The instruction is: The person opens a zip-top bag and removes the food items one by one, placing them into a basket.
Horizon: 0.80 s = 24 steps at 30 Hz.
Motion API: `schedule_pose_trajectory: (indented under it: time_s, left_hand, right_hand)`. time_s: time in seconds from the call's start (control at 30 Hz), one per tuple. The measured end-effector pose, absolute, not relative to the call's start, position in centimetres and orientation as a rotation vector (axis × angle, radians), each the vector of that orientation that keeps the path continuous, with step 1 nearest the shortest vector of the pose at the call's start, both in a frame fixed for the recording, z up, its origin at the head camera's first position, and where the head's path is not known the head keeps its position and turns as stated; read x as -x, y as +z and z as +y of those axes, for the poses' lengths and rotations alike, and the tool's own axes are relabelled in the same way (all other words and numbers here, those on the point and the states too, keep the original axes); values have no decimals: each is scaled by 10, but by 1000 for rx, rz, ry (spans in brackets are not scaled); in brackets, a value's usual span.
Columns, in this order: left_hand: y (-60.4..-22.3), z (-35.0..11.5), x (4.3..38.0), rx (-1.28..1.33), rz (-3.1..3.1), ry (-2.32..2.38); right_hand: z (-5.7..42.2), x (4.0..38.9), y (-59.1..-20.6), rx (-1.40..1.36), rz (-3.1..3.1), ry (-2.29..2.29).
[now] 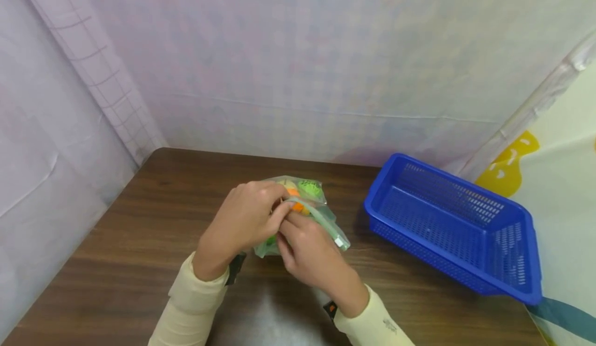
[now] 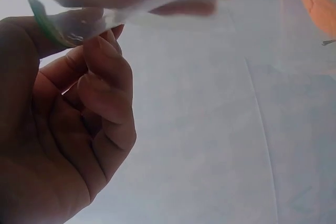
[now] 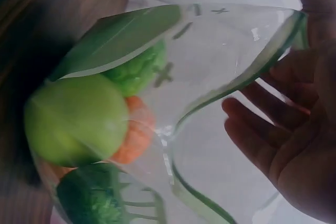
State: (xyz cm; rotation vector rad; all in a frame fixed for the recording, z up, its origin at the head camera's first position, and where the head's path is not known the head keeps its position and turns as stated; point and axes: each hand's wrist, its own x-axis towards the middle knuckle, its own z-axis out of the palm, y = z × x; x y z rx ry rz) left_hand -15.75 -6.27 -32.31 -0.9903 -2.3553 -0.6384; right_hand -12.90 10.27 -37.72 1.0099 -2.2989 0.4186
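1. Clear bag (image 3: 210, 56), the landmark: a film pouch with a green-edged mouth, placed on the brown, wood-patterned bench (image 1: 139, 232) between the two hands.
2. Left hand (image 1: 242, 216): at the bag's mouth, on its left side in the head view. Thumb and fingers pinch the edge, the other fingers curled beneath.
3. Right hand (image 1: 304, 245): at the near side of the bag, its fingers reaching to the mouth edge beside the left thumb. Whether they grip the film cannot be told.
4. Contents, seen through the bag's wall: a smooth, round green fruit (image 3: 79, 119); an orange piece (image 3: 139, 132) partly behind it; a bumpy light-green piece (image 3: 136, 72); and a dark-green piece (image 3: 89, 187), part of which is cut off by the picture's border.
5. White slider (image 1: 342, 242): at the right-hand end of the bag's green closure.
6. Blue basket (image 1: 433, 253): perforated, standing to the right of the bag and apart from it.
7. Pale sleeves (image 1: 197, 294): on both forearms, on the near side of the bag.
8. Pale sheet (image 1: 302, 77): hanging beyond the bag, faintly checked.
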Motion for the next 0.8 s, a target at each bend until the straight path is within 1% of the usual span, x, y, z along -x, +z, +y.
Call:
schedule_pose_trajectory:
  time_s: [0.17, 0.47, 0.53, 0.67, 0.77, 0.8]
  left_hand:
    - [-324, -61, 154, 1012, -2354, -604]
    - [-325, -55, 149, 1132, -2331, -554]
    - [-326, -54, 148, 1153, -2319, -545]
    - [-327, -52, 145, 1178, -2295, -527]
    - [-328, -51, 143, 1185, -2288, -520]
    - [-328, -50, 143, 1189, -2286, -520]
  right_hand:
    - [101, 136, -387, -875, -2342, 406]
    - [98, 138, -403, -604, -2542, 377]
    - [99, 140, -408, -611, -2518, 230]
    - [105, 149, -418, -696, -2166, -472]
    - [108, 156, -421, -721, -1950, -797]
    - [108, 158, -421, -743, -1946, -835]
